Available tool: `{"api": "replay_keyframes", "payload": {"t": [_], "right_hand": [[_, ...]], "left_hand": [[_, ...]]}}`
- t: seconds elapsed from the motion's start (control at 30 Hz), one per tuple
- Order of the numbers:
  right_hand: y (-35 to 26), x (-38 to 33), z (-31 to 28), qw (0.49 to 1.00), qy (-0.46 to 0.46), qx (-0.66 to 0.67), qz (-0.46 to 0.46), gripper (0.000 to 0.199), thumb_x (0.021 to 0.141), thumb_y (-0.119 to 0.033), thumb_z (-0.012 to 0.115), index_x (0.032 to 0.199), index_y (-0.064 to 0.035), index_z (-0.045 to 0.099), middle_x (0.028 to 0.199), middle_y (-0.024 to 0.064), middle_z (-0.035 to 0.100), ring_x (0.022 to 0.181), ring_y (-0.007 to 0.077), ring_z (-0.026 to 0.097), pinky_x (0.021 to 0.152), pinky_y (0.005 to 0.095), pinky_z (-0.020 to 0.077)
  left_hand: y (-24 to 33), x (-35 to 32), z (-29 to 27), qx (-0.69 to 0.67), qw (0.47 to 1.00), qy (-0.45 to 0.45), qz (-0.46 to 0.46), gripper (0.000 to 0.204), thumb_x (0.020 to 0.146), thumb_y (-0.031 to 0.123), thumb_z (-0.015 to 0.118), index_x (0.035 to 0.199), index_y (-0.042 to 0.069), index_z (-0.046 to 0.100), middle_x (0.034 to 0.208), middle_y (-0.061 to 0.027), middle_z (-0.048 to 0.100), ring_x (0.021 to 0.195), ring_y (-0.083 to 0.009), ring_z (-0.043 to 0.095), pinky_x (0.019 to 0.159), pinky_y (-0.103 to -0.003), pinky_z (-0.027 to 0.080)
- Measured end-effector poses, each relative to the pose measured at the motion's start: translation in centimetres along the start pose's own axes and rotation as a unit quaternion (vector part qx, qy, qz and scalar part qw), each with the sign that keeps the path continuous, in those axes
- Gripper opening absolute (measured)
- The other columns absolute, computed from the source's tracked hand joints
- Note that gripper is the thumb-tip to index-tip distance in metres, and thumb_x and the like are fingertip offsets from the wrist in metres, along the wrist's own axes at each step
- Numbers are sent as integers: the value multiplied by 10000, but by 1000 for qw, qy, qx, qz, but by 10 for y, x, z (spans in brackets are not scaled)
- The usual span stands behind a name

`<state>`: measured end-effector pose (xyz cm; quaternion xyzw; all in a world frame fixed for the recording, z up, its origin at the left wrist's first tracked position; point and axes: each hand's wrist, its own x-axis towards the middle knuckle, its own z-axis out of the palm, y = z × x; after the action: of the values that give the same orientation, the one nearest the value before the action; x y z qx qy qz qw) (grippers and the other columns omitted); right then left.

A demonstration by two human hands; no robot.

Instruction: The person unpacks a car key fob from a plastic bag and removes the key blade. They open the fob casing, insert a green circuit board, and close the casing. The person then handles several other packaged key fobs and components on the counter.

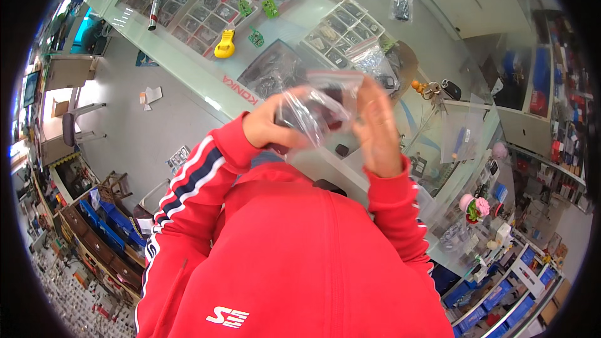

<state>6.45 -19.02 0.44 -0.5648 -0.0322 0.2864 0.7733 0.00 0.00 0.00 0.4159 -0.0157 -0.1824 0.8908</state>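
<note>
A clear plastic zip bag (319, 112) with dark objects inside is up in front of my chest, above the counter's near edge. My left hand (272, 124) is closed round its left side, thumb below and fingers partly behind the film. At the bag's right edge is my right hand (379, 128), smeared by motion; its fingers point up and away from me, and I cannot tell whether they grip the film. What exactly the bag contains is blurred. Just beyond it, more clear bags (372, 62) lie against a compartment tray (344, 31) of small dark parts.
A glass counter (300, 9) carries a yellow tool (225, 44), green circuit boards (270, 8), a marker (155, 7) and keys with a dark fob (451, 90). One small bagged item (400, 4) lies far right. Pink flowers (474, 206) stand at right; grey floor (134, 109) stretches left.
</note>
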Motion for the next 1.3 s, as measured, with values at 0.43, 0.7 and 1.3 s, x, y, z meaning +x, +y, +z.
{"api": "replay_keyframes", "payload": {"t": [0.43,0.7,1.3], "right_hand": [[26,0,-19,972,64,190,121,246,883,-153,473,1116,-76,469,1063,119,564,872,257,602,698,417,537],[30,4,-2,981,52,145,115,425,852,-106,516,1252,-107,372,1100,46,510,952,165,533,744,365,505],[35,-2,-1,989,58,110,79,520,779,14,554,1248,-92,356,1074,82,526,904,193,576,660,363,551]], "left_hand": [[-21,17,-10,-119,984,134,-15,586,742,240,618,1242,37,389,1177,-138,506,951,-196,553,759,-307,473],[-35,16,-20,-218,961,162,-56,465,826,199,546,1230,14,409,1166,-139,516,1018,-245,547,870,-379,452],[-32,15,-12,-312,917,226,-101,806,741,722,351,1218,76,422,1135,-84,494,1032,-266,471,880,-453,361]]}}
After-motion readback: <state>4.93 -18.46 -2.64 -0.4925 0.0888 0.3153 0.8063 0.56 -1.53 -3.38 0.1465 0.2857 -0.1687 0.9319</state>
